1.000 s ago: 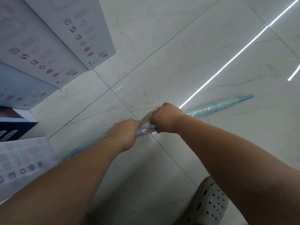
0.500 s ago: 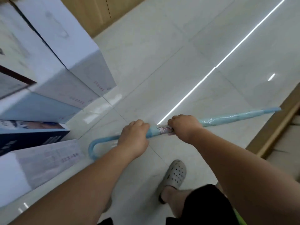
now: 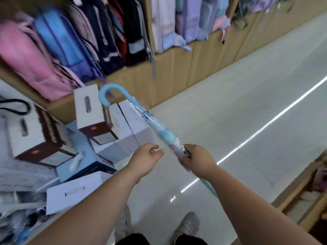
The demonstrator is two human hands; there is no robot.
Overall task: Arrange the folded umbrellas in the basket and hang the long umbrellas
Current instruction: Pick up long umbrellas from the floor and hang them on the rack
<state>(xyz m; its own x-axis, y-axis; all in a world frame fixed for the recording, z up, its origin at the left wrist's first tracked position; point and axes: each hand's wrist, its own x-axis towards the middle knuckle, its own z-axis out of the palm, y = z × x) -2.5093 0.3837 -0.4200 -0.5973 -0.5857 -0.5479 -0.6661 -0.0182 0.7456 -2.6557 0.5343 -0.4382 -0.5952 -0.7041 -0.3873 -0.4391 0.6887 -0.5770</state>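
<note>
Gripping the long blue umbrella [image 3: 152, 124] around its plastic-wrapped middle, the right hand [image 3: 196, 159] is tilting it up, crook handle [image 3: 108, 93] pointing toward the shelf of backpacks [image 3: 70, 43]. The left hand [image 3: 146, 160] is hovering just beside the shaft, fingers [image 3: 155, 152] loosely curled and holding nothing. No hanging rail or basket is showing anywhere, so this umbrella is not yet hung, and the folded ones are looking like work left to do.

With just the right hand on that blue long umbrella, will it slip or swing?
Likely slippery: the umbrella wears a glossy plastic sleeve. Probably stiff, since it stays straight held by the right hand alone. The hooked handle may tip it.
</note>
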